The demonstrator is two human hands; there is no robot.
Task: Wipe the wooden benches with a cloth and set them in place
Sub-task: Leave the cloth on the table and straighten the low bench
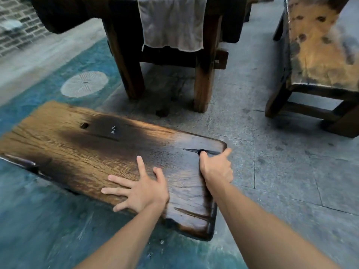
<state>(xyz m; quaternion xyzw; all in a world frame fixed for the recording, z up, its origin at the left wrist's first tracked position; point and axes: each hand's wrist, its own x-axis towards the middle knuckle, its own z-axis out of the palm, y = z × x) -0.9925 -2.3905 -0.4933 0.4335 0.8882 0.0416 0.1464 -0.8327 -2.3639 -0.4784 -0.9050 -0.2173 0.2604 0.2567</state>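
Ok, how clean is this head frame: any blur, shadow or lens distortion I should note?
Head view: wide-angle bending at the edges; the second bench at right and the teal floor at bottom are smeared by motion blur. A dark shadow patch crosses the middle of the near bench. The left hand, the right hand and the hanging cloth read fairly sharp; no strong glare.

Both bare forearms reach forward and down, hands set close together.
The left hand (139, 193) lies flat with fingers splayed wide; the right hand (216, 167) curls (index finger pointing outward), thumb pressed down, wrist bent.
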